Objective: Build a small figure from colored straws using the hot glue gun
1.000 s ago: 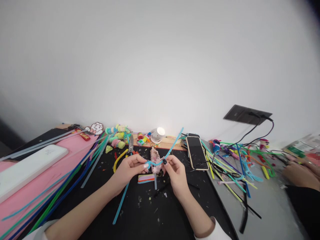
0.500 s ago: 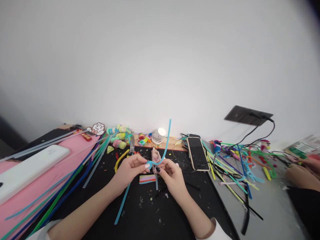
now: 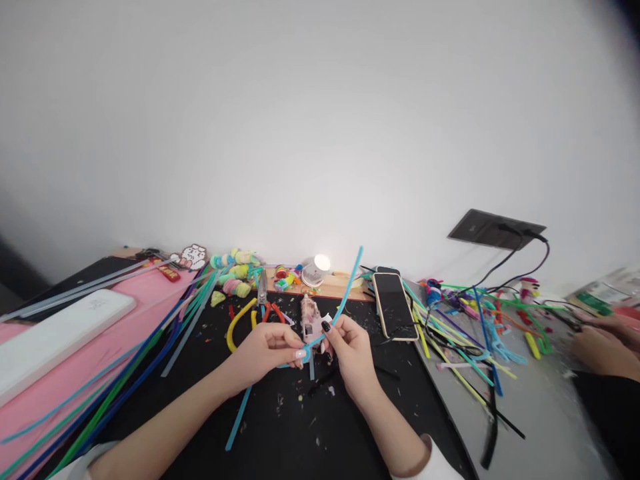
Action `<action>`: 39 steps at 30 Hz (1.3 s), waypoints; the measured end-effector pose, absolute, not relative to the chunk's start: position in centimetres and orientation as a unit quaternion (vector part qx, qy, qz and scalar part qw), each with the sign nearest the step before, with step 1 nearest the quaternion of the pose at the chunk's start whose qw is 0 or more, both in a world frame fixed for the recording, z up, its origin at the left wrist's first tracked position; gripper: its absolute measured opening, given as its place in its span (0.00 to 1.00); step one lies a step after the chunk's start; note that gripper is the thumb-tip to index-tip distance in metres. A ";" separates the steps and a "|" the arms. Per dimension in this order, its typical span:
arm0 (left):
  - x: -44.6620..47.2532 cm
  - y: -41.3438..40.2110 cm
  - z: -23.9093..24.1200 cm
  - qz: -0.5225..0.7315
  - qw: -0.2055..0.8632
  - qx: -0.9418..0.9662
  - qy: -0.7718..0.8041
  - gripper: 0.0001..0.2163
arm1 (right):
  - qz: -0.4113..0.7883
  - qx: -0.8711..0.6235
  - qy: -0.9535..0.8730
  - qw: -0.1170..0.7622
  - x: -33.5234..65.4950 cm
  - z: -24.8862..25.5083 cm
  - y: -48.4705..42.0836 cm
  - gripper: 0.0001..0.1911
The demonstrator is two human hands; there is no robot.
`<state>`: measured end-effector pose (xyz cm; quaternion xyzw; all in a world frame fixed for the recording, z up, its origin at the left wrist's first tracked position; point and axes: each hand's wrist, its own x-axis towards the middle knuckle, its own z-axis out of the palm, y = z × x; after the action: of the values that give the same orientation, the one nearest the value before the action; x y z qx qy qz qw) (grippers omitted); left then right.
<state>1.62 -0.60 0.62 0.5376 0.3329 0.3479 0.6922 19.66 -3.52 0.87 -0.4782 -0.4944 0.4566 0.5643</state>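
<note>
Both my hands pinch one light-blue pipe cleaner point(image 3: 345, 293) above a black mat point(image 3: 300, 427). My left hand point(image 3: 267, 350) grips its coiled lower end with thumb and fingers closed. My right hand point(image 3: 350, 347) pinches the stem just to the right, and the free end slants up and to the right. A small pink glue gun point(image 3: 311, 319) lies on the mat just behind my fingers. Another blue pipe cleaner point(image 3: 240, 413) lies flat under my left wrist.
Scissors point(image 3: 263, 290) and a yellow pipe cleaner point(image 3: 235, 327) lie left of the glue gun. A phone point(image 3: 393, 303) rests to the right beside a tangle of coloured pipe cleaners point(image 3: 465, 320). Long pipe cleaners, a pink sheet point(image 3: 75, 360) and a white case point(image 3: 55, 333) fill the left. Another person's hands point(image 3: 603, 343) work at far right.
The free end of the blue pipe cleaner swung from slanting right to nearly upright and back to slanting right. My left hand shifted slightly down, covering the striped piece on the mat.
</note>
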 end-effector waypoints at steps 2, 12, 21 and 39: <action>1.7 -0.6 0.8 0.341 0.693 0.539 0.337 0.10 | 0.457 -0.480 -0.496 0.561 19.6 0.9 -3.5 0.17; 1.1 0.2 0.7 0.469 0.647 0.444 0.405 0.15 | 0.145 -0.625 -0.656 0.397 21.1 1.5 -3.2 0.19; 1.0 0.2 1.0 0.505 0.624 0.431 0.413 0.17 | 0.075 -0.677 -0.704 0.202 21.1 1.0 -3.4 0.31; 0.6 0.6 0.6 0.530 0.549 0.470 0.444 0.15 | 0.222 -0.573 -0.646 0.454 21.6 1.5 -2.9 0.07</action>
<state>0.56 0.59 0.56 0.4702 0.4435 0.5295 0.5494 21.63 -2.87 1.55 -0.5727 -0.6457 0.2220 0.4537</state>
